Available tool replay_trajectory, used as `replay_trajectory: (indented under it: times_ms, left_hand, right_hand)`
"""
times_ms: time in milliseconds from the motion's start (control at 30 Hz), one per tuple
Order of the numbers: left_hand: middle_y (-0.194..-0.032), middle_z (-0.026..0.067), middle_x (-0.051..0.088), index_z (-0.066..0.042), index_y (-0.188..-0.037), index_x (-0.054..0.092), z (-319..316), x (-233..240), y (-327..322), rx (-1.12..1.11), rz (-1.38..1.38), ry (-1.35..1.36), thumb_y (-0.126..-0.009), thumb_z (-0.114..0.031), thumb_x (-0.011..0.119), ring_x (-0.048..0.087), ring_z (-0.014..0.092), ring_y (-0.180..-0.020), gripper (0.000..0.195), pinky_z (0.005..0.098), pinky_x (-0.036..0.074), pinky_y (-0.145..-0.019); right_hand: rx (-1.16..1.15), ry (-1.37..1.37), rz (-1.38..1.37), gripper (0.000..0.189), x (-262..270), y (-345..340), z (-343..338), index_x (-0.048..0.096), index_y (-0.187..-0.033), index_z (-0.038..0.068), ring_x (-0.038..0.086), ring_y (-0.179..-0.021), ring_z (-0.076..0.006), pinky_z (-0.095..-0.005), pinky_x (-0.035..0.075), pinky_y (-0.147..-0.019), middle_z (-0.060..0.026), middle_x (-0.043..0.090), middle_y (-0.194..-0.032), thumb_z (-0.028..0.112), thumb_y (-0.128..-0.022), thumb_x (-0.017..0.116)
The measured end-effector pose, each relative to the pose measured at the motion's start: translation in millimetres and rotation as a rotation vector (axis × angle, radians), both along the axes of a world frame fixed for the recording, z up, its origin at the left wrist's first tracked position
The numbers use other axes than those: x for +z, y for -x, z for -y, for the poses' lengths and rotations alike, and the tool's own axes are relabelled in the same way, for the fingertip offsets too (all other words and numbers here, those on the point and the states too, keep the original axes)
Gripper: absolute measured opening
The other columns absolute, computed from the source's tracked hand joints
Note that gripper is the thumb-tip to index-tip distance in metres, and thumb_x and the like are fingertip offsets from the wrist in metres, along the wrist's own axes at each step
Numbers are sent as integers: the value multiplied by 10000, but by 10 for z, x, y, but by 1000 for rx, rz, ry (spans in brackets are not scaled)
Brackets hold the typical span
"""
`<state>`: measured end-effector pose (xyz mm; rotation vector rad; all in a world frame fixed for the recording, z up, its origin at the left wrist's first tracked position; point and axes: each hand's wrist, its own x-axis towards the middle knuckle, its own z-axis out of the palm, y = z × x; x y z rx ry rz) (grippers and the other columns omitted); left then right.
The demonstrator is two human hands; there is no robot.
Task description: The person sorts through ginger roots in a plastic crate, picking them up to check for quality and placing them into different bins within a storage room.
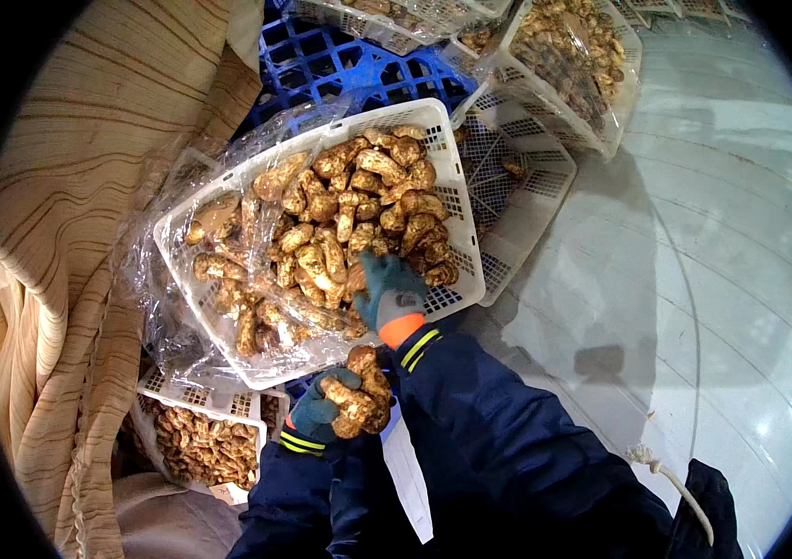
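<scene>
In my left hand (319,402), gloved in dark green, are thick brown mushrooms (357,398), likely matsutake, held in front of my body. My right hand (392,286), in a matching glove with an orange cuff, reaches into a white plastic crate (462,209). Its fingers touch the pile of mushrooms (322,255) there. A brown mushroom lies at the fingertips, but whether they grip it is unclear. Clear plastic film (179,342) drapes over the crate's left side and covers part of the pile.
Another mushroom crate (207,440) stands at lower left beside a striped beige cloth (109,140). A blue plastic pallet (340,63) shows behind the crate. Film-covered mushroom crates (571,63) stand at upper right. A rope (675,482) hangs at lower right above the pale floor (731,279).
</scene>
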<state>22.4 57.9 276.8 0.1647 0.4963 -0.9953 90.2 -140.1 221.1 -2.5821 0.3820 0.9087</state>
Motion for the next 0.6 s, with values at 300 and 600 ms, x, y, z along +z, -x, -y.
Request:
replay_trajectory:
  times_ms: [300, 600]
  left_hand:
    - [-1461, 230, 392, -97, -1182, 651, -88, 128, -24, 87, -1, 17, -742, -207, 762, 416, 465, -1314, 467, 635, 357, -1048]
    - [-1428, 241, 405, -100, -1191, 615, 126, -7, -38, -2, 12, 90, -809, -298, 735, 428, 464, -1286, 446, 583, 394, -1038]
  right_hand:
    - [-134, -92, 466, 424, 33, 129, 301, 559, -1262, 61, 616, -976, -394, -463, 517, -791, -205, 613, -1166, 178, -855, 594]
    - [64, 205, -52, 759, -212, -537, 938, 532, -1327, 96, 538, -1181, -403, -487, 439, -996, -209, 556, -1307, 589, -763, 654]
